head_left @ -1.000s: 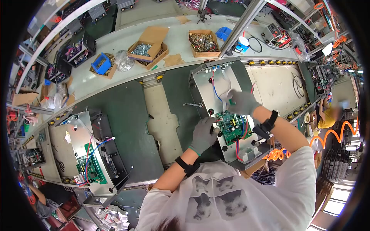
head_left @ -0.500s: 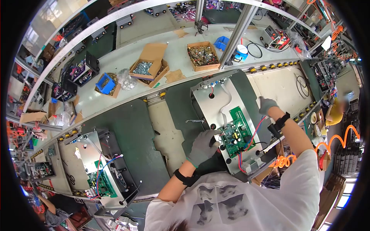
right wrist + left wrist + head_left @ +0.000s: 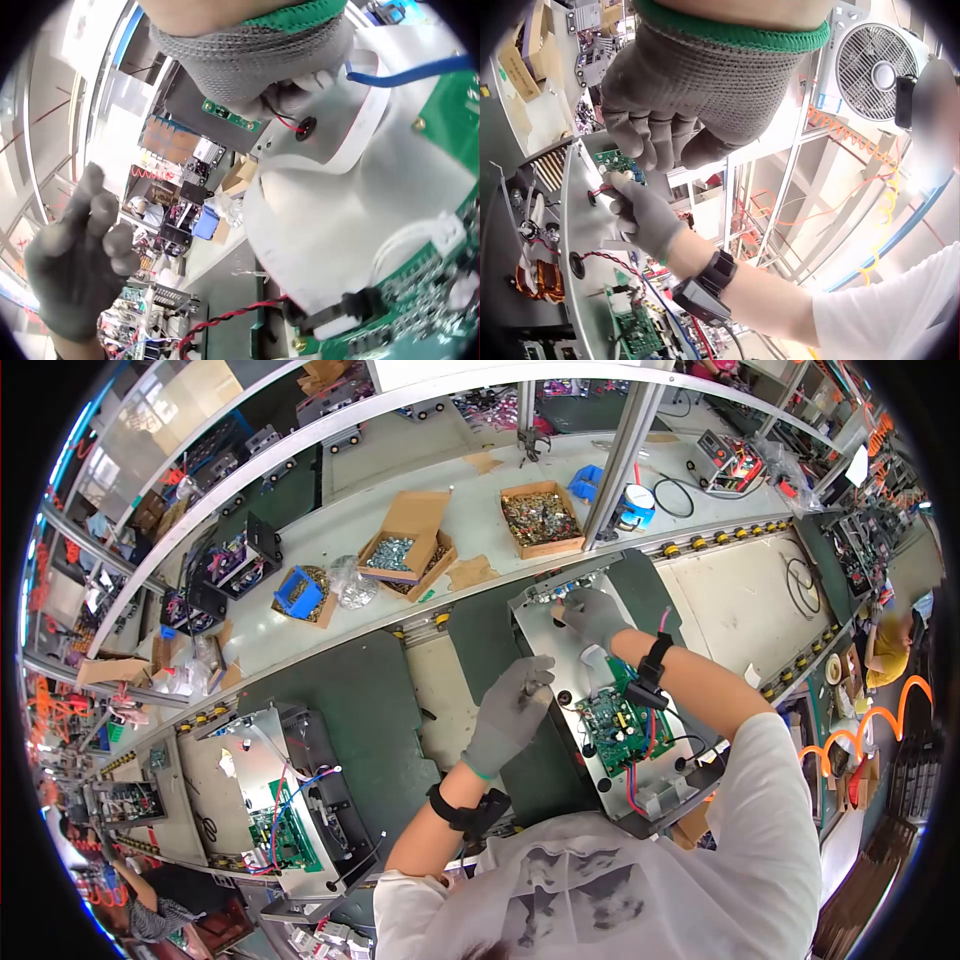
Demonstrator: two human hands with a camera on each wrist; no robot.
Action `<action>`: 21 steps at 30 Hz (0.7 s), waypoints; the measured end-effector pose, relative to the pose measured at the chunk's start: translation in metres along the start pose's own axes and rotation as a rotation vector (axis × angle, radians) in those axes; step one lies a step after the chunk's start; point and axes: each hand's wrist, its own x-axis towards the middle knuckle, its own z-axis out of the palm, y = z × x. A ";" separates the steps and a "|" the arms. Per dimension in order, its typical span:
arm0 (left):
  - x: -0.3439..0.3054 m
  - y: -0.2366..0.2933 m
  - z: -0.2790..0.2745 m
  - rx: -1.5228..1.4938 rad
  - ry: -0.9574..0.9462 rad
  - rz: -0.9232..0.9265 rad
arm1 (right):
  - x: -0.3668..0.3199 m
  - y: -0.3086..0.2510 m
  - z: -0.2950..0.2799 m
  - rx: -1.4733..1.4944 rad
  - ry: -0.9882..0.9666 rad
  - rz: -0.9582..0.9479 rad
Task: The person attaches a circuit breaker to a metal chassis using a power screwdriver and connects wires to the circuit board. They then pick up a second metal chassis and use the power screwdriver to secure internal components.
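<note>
Head view: shows nearest a grey-knit-gloved left hand [image 3: 508,710], with fingers loosely curled around nothing, just beside the left edge of a long silver metal panel [image 3: 560,660]. Carries on that panel a green printed circuit board [image 3: 618,728], partly blocked by a bare right forearm [image 3: 700,678] and a black wrist camera [image 3: 645,690]. Shows at the panel's far end a right hand [image 3: 597,618], gloved alike, with fingers bent; cannot tell whether pinching or only touching.

Right wrist view: reveals a round black grommet [image 3: 305,127] with thin red and black wires [image 3: 286,122] running up under those glove-hidden fingertips.

Left wrist view: adds an orange-brown copper coil [image 3: 538,279] on the panel's dark side, unseen from the head.

Head view, farther: includes a second silver panel [image 3: 250,765] at left, then, beyond, a brown cardboard box [image 3: 540,520] of small metal parts beside a grey metal post [image 3: 622,460].
</note>
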 end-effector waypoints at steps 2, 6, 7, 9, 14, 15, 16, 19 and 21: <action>0.015 -0.013 -0.005 0.050 0.046 -0.009 | -0.003 0.019 0.016 -0.039 0.032 -0.278; 0.046 -0.045 0.004 0.060 0.223 -0.065 | 0.000 0.040 0.028 -0.233 0.080 -0.721; 0.053 -0.047 0.008 0.059 0.221 -0.070 | 0.000 0.041 0.028 -0.243 0.104 -0.781; 0.068 -0.047 0.018 0.285 0.313 -0.207 | 0.004 0.040 0.031 -0.317 0.068 -0.725; 0.091 -0.062 0.024 0.261 0.417 -0.263 | -0.004 0.028 0.024 -0.439 0.030 -0.718; 0.092 -0.067 0.021 0.161 0.406 -0.293 | -0.004 0.028 0.022 -0.366 0.041 -0.727; 0.091 -0.073 0.021 0.164 0.402 -0.300 | -0.005 0.030 0.023 -0.291 0.051 -0.735; 0.086 -0.081 0.018 0.445 0.470 0.033 | 0.007 0.036 0.029 -0.111 -0.004 -0.753; 0.091 -0.081 0.014 0.455 0.534 0.192 | 0.011 0.034 0.026 -0.107 -0.058 -0.691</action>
